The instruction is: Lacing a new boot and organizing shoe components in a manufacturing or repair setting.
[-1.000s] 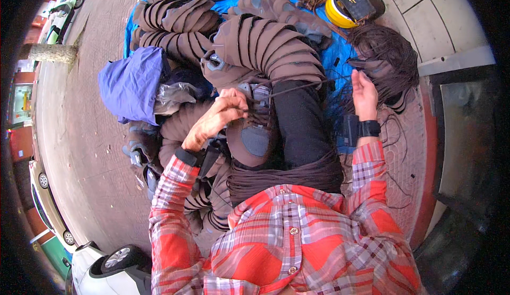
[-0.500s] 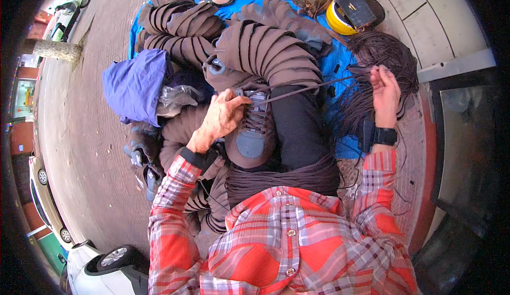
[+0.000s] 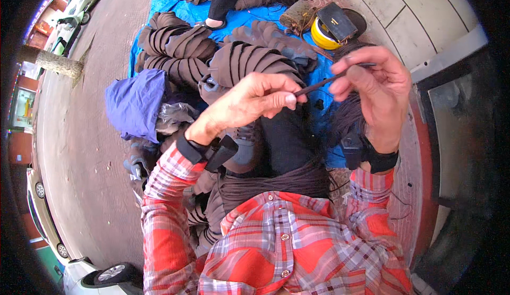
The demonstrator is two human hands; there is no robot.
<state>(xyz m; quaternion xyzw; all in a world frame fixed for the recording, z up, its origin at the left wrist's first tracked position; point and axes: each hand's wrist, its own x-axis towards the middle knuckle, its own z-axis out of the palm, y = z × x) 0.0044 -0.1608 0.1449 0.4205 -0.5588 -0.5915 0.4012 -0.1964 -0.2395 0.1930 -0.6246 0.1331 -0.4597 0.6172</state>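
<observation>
The left hand [image 3: 257,99] pinches one stretch of the lace [image 3: 319,86]; the right hand [image 3: 374,90], apart from it, grips another, the lace slanting between them. Beneath, a shoe [image 3: 245,154] lies on the lap; beyond, stacked uppers [image 3: 249,58] on a blue tarp [image 3: 183,4]

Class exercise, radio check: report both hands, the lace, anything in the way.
Left hand: pinching lace. Right hand: touching lace, grip unclear. Lace straight between them. Shoe below, partly hidden by wrist device.

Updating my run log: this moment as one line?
left grip: pinching lace | right grip: holding lace | lace: straight between both | shoe: below left grip, partly hidden
</observation>
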